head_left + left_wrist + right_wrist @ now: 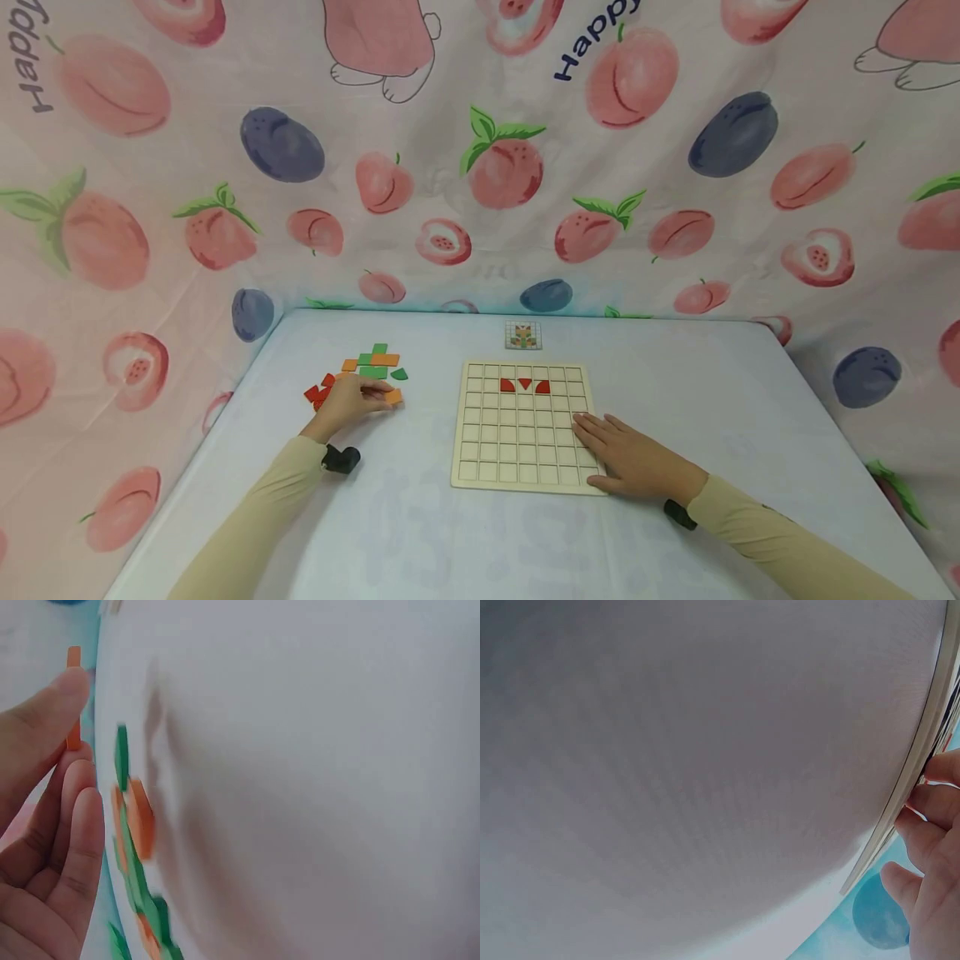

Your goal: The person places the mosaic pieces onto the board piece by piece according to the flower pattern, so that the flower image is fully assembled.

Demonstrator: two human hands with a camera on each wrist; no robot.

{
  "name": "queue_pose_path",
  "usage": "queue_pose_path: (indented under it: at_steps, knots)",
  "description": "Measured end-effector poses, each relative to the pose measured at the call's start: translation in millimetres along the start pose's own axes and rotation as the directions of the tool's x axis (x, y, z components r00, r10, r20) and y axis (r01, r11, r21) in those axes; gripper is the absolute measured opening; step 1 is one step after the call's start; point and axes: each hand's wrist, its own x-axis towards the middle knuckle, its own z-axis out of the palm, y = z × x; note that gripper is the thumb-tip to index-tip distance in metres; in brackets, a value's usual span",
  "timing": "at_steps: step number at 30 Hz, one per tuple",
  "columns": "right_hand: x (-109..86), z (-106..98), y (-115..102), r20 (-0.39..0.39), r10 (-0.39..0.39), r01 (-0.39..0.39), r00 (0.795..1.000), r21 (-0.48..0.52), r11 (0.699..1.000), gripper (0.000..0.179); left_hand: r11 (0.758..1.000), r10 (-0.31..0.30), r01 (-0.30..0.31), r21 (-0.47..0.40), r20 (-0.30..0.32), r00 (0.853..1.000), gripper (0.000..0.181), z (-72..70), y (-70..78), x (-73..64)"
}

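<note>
Between thumb and fingertips, my left hand (351, 404) pinches an orange square tile (393, 397); the left wrist view shows the tile (73, 656) edge-on, above the table. Beside and behind that hand lie loose red tiles (311, 393), green tiles (372, 372) and orange tiles (386, 360), some partly hidden by the hand. My right hand (637, 457) rests with extended fingers on the right edge of a pale wooden grid board (517, 433). Near the board's top, one row holds two red rounded pieces (507, 386) with a red triangle (525, 383) between them.
Behind the board lies a small pattern card (522, 335) showing a gridded coloured design. A white cloth covers the table (420, 533). A fruit-print curtain (450, 167) hangs along the back and sides.
</note>
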Motion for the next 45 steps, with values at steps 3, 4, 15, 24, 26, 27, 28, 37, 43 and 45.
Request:
queue_pose_path:
  at_steps: [3,4,15,24,26,27,28,37,43,45]
  knots:
    - [-0.2,0.4,0.4,-0.006,-0.003,0.003,1.0,-0.003,1.0,0.076,1.0,0.021,-0.021,-0.005,0.017,1.0,0.028,8.6,14.0,6.2]
    - [-0.3,0.5,0.5,-0.007,-0.004,0.004,1.0,-0.002,1.0,0.076,1.0,0.031,-0.031,-0.002,0.02,0.999,0.028,12.1,18.0,8.6]
    - [-0.5,0.7,0.9,-0.005,-0.002,0.002,1.0,0.008,1.0,0.076,0.991,0.126,-0.124,-0.041,0.068,0.99,0.027,51.7,60.2,34.8]
    - [-0.4,-1.2,0.0,-0.015,-0.017,0.017,1.0,-0.008,1.0,0.076,0.99,0.135,-0.128,-0.066,0.115,0.984,0.027,79.2,84.1,50.2]
    - [-0.1,-1.6,0.4,-0.004,-0.012,0.012,1.0,-0.009,1.0,0.076,0.989,0.141,-0.134,-0.064,0.123,0.982,0.027,84.4,87.3,52.9]
    - [-0.1,-1.6,0.6,0.001,-0.009,0.009,1.0,-0.006,1.0,0.076,0.988,0.146,-0.139,-0.064,0.127,0.981,0.027,86.7,88.6,54.1]
    - [-0.1,-1.6,1.0,0.003,-0.006,0.006,1.0,-0.005,1.0,0.076,0.988,0.147,-0.139,-0.065,0.131,0.98,0.026,89.0,89.6,55.4]
    - [-0.3,0.3,1.0,-0.013,-0.011,0.011,1.0,-0.008,1.0,0.077,0.984,0.162,-0.148,-0.1,0.156,0.974,0.025,103.3,103.4,61.1]
    - [-0.2,1.7,0.9,-0.048,-0.02,0.019,0.999,-0.01,1.0,0.077,0.978,0.2,-0.186,-0.099,0.164,0.966,0.024,110.8,112.1,62.9]
    - [0.2,1.8,0.7,-0.032,-0.011,0.011,0.999,-0.006,1.0,0.077,0.977,0.198,-0.18,-0.113,0.169,0.966,0.023,113.2,113.7,63.5]
